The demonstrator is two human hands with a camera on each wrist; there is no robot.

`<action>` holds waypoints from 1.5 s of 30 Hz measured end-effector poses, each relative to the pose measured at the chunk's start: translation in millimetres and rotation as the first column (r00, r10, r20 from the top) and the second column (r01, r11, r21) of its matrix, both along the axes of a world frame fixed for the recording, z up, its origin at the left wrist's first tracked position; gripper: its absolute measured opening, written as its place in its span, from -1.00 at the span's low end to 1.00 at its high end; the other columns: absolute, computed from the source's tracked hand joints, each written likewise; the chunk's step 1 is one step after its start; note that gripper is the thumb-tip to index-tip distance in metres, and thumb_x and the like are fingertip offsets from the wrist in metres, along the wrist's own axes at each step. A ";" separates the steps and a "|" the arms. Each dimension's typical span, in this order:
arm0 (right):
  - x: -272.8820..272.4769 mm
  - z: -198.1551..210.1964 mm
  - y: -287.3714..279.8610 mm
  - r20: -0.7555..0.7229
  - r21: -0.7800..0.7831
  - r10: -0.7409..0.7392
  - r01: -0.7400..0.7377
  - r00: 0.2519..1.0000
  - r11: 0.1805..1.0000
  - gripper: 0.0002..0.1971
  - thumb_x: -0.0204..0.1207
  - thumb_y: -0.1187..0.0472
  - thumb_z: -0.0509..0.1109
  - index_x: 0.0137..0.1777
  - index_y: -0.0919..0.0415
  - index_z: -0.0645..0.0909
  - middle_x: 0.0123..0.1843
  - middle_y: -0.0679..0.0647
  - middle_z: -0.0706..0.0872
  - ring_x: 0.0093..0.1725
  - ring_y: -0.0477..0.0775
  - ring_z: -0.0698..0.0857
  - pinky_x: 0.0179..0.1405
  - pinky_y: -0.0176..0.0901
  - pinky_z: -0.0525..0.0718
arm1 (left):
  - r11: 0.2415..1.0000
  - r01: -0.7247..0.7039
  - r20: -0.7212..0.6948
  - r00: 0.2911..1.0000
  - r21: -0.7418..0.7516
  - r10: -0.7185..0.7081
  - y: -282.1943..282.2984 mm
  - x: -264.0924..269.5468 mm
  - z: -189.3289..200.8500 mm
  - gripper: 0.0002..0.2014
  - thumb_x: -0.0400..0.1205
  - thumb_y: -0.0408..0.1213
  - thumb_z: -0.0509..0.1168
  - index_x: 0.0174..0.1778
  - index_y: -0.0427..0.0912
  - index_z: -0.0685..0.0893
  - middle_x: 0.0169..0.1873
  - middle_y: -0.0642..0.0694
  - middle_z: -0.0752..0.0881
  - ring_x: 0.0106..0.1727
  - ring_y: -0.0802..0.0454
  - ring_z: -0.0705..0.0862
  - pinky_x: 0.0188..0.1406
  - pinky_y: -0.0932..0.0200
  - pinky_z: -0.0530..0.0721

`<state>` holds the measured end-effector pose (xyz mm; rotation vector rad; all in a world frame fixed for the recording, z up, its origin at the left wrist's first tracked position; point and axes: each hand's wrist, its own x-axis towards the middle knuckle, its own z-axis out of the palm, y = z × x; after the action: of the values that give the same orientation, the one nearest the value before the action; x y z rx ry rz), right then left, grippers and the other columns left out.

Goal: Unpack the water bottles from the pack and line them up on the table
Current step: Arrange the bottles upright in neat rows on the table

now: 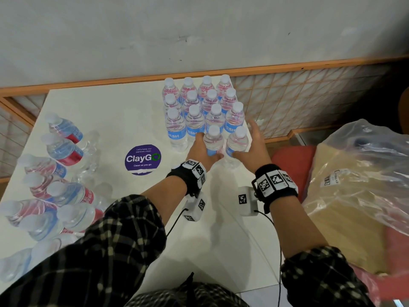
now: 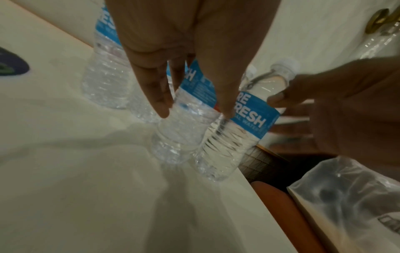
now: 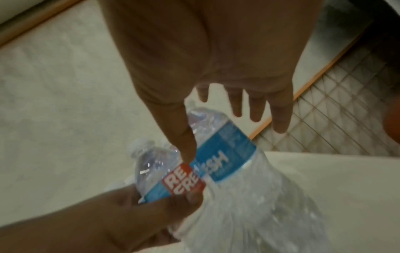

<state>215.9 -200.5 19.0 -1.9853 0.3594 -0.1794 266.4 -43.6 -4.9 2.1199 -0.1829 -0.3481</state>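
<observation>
While both hands reach to the far right part of the white surface (image 1: 124, 111), each meets one upright water bottle at the front of the standing group. The left hand (image 1: 200, 152) has its fingers (image 2: 159, 95) and thumb curled around the left front bottle (image 1: 213, 140), at its blue label. The right hand (image 1: 254, 147) is beside the right front bottle (image 1: 236, 142): its thumb touches the label, while the other fingers (image 3: 279, 118) are spread straight and apart, off the bottle. These two bottles stand just beside each other near the surface's right edge. Behind them, twelve upright bottles (image 1: 199, 103) stand in three rows of four. On the left side, the remaining bottles (image 1: 55, 173) lie on their sides in loose clear wrap. A purple ClayGo sticker (image 1: 142, 159) sits between the two groups. To the right, off the surface, a plastic-wrapped yellow bundle (image 1: 354, 196) rests on something red.
</observation>
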 end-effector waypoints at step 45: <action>4.8 -82.7 7.8 -0.261 0.135 -0.311 0.354 0.914 0.926 -0.43 0.45 0.09 0.48 0.46 -0.11 0.42 0.25 -0.01 0.60 0.21 0.03 0.59 0.20 0.24 0.66 | 0.930 0.203 -0.131 0.977 0.306 -0.169 -14.8 23.7 -29.7 -0.37 0.60 -0.06 0.34 0.52 -0.27 0.32 0.45 -0.21 0.51 0.45 -0.18 0.50 0.35 0.06 0.46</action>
<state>220.7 -192.8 -63.6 -1.7573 0.8436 -0.1223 290.1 -58.4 -34.6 2.4014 -0.2853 -0.6346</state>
